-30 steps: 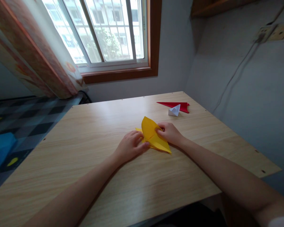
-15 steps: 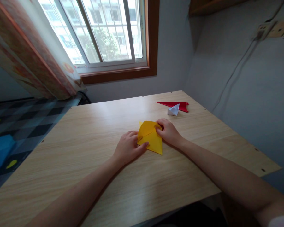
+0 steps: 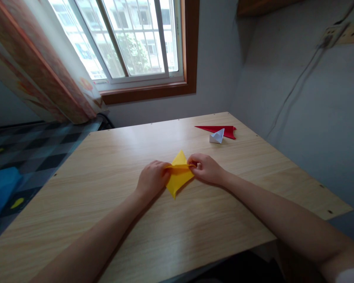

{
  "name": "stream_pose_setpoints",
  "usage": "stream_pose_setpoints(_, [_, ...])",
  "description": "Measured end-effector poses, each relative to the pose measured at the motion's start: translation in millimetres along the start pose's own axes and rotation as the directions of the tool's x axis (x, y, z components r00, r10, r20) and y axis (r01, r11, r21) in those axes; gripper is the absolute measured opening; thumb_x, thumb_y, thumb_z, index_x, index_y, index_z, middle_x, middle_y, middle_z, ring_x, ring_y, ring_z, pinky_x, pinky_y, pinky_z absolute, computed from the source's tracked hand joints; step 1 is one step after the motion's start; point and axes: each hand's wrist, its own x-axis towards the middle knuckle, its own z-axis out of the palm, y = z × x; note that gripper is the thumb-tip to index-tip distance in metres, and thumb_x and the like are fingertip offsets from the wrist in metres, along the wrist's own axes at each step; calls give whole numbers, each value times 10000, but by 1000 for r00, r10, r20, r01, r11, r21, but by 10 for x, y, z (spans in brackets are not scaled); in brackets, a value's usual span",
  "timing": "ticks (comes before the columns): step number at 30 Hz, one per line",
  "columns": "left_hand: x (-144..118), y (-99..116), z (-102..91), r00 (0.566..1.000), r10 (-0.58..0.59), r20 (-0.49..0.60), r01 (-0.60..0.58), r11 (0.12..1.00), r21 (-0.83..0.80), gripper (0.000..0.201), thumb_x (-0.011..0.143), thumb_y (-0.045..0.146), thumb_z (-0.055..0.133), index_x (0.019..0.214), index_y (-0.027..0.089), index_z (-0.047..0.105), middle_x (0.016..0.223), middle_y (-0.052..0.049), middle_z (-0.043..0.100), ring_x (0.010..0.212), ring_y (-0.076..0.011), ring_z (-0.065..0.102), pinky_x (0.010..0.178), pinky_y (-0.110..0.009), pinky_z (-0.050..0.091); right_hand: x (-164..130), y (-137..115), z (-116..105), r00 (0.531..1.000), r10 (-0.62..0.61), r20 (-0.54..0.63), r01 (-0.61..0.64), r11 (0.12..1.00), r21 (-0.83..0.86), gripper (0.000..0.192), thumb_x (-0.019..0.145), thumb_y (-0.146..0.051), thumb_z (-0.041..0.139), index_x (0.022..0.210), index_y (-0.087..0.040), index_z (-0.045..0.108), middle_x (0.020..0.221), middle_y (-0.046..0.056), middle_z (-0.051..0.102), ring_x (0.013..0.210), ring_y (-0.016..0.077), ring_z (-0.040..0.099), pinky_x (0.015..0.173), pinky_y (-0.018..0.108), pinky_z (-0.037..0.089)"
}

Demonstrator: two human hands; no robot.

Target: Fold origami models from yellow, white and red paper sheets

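A folded sheet of yellow paper [image 3: 177,180] is between my two hands, a little above or on the table; I cannot tell which. One pointed corner faces away from me and another faces toward me, with a raised fold running across the middle. My left hand [image 3: 155,177] pinches the left end of that fold, its fingertips partly hidden. At the right end, my right hand [image 3: 205,168] is closed with thumb and fingers on the paper. Beyond it lie a small folded white paper boat [image 3: 216,136] and a red folded paper plane [image 3: 221,129], the boat in front of the plane.
The light wooden table [image 3: 120,220] spans most of the view, its near edge by my dark clothing. To the left, a blue paper piece [image 3: 1,188] rests on a checked cloth [image 3: 35,155]. A window and a wall with a power socket [image 3: 330,37] stand behind.
The yellow paper has been turned, and its curved upper flap now stands as a narrow fold across the middle. Both hands have shifted to the ends of this fold.
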Motion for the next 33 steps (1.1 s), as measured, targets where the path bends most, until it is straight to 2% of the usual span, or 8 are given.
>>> stream_pose_setpoints(9, [34, 5, 23, 999, -21, -27, 23, 998, 56, 190, 820, 143, 491, 843, 188, 673, 863, -67, 714, 812, -219, 638, 783, -333, 502, 0, -13, 9, 1000, -2, 25, 2, 1000, -7, 113, 786, -115, 544, 850, -174, 615, 829, 17, 628, 732, 141, 528, 654, 243, 380])
stream_pose_setpoints(17, [33, -61, 47, 995, -31, -94, 23, 996, -84, 293, 769, 149, 518, 1007, 205, 681, 981, -60, 726, 930, -243, 627, 864, -366, 490, 18, 12, 7, 999, -30, 32, 34, 988, -149, 179, 772, -84, 532, 887, -181, 628, 871, 35, 656, 784, 162, 554, 706, 258, 391])
stream_pose_setpoints(22, [13, -70, -20, 984, -56, -170, 41, 995, -91, 234, 821, 252, 537, 997, 204, 684, 916, -60, 696, 907, -237, 606, 808, -359, 476, 43, 123, -17, 999, 19, -29, -25, 971, -237, 205, 765, -74, 524, 899, -178, 639, 903, 53, 666, 835, 184, 572, 754, 275, 403])
stream_pose_setpoints(27, [0, -49, -17, 987, -96, -129, 84, 992, -89, 215, 837, 293, 529, 956, 222, 694, 787, -30, 676, 769, -203, 607, 694, -309, 452, 49, 164, -19, 997, 58, -50, -67, 976, -209, 177, 767, -72, 531, 870, -178, 629, 871, 42, 650, 801, 170, 569, 725, 264, 404])
stream_pose_setpoints(33, [32, -8, 33, 991, -112, -75, 107, 992, -72, 275, 846, 227, 473, 1063, 207, 640, 805, -27, 693, 707, -181, 618, 634, -279, 421, 49, 91, 1, 999, 45, -15, -47, 979, -200, 49, 836, -170, 561, 817, -178, 605, 834, 35, 624, 786, 170, 545, 709, 269, 385])
